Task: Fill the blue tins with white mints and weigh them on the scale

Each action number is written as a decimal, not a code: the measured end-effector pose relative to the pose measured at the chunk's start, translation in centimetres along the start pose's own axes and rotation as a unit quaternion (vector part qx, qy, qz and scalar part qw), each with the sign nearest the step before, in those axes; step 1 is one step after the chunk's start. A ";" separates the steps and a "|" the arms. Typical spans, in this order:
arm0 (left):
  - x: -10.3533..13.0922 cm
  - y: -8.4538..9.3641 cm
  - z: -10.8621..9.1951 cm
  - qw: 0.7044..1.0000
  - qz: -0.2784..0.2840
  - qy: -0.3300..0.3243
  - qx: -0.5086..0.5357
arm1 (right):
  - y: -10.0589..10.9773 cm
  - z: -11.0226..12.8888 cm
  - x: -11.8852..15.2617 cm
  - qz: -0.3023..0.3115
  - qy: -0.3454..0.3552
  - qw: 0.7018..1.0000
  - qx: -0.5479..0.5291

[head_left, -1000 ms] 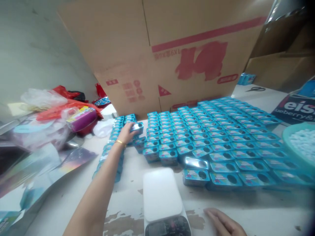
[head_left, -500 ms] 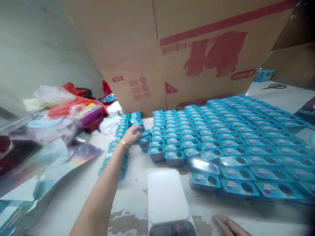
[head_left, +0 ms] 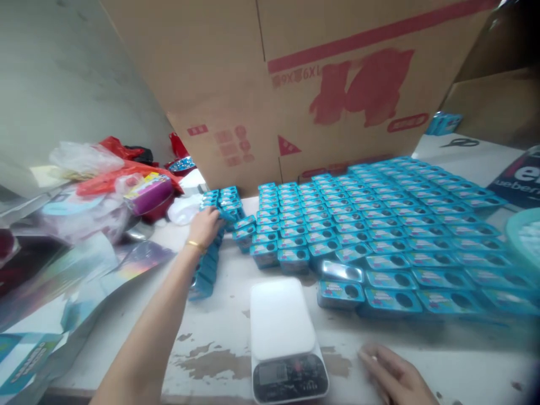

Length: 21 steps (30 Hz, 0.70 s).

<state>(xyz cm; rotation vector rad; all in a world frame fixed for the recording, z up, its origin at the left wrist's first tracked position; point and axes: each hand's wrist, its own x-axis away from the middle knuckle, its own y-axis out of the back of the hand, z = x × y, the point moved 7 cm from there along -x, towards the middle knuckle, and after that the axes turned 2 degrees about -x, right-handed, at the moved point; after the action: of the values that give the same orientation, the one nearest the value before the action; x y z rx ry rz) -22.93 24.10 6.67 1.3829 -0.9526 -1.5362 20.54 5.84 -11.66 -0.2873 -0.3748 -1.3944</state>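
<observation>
Left hand [head_left: 205,228] on the left stack of blue tins [head_left: 205,269], grip unclear. Right hand [head_left: 394,374] half-curled by the table edge, hold unclear. 1 white scale [head_left: 282,320] between. Tin rows [head_left: 386,233] beyond, 1 carton [head_left: 236,84] behind.

On the white table [head_left: 219,320], blue rectangular containers [head_left: 340,293] stand left and right of the flat white scale [head_left: 282,320], before a brown cardboard box [head_left: 219,73].

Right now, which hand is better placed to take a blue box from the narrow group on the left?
Left, I'd judge: the left hand is right at that narrow group, while the right hand is across the white scale.
</observation>
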 end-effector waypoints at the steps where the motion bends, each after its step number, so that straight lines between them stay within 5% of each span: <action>1: 0.6 1.9 -0.4 1.000 -0.020 -0.004 0.002 | -0.2 0.1 0.2 0.005 -0.023 0.999 -0.030; 4: 3.2 7.3 -3.4 0.996 -0.073 -0.045 0.025 | -1.0 0.4 0.8 0.028 -0.098 0.979 -0.176; 6: 5.2 9.1 -6.5 0.995 -0.035 -0.075 0.060 | -1.4 0.7 1.3 0.038 -0.133 0.951 -0.276; 9: 8.7 8.9 -11.9 0.984 0.086 -0.100 0.120 | -1.6 0.6 2.3 0.032 -0.180 0.921 -0.345; 14: 13.2 5.9 -19.3 0.952 0.212 -0.160 0.154 | -1.7 0.7 4.3 0.051 -0.192 0.936 -0.291; 17: 13.7 5.4 -20.7 0.950 0.201 -0.193 0.144 | -1.8 0.8 4.8 0.085 -0.163 0.950 -0.254; 21: 14.0 7.7 -19.4 0.955 0.100 -0.222 0.169 | -2.0 0.1 4.9 0.110 -0.133 0.965 -0.198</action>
<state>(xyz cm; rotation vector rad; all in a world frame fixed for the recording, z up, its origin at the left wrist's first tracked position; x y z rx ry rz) -3.43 8.19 6.80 1.1337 -1.6452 -1.6093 19.17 1.15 -9.54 -0.8268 -0.2701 -1.2040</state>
